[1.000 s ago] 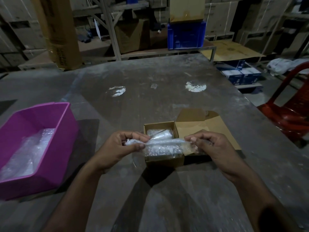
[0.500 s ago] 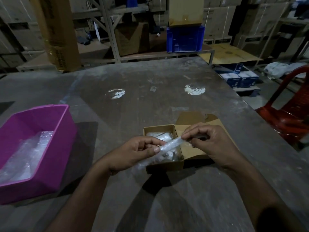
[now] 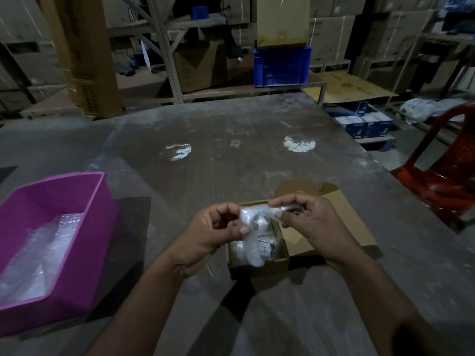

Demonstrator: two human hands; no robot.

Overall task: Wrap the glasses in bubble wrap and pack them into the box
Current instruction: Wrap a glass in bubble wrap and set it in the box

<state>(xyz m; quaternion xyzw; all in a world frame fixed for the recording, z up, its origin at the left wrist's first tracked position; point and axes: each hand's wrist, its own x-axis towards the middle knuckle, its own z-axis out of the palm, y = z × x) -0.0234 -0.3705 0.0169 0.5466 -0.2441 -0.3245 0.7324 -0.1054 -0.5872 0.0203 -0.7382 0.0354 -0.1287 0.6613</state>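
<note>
Table (image 3: 231, 129): dull grey, scuffed, patchy sheen. Box (image 3: 259, 265): matt brown cardboard. Bubble wrap (image 3: 250, 237): clear glossy plastic. Tub (image 3: 100, 201): smooth magenta plastic.

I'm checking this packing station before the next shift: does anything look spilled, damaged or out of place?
Nothing stands out. Both hands, left hand and right hand, hold a bubble-wrapped item above the open cardboard box, which already holds wrapped pieces. The pink bin holds loose bubble wrap. The table is scuffed, but nothing is spilled.
</note>
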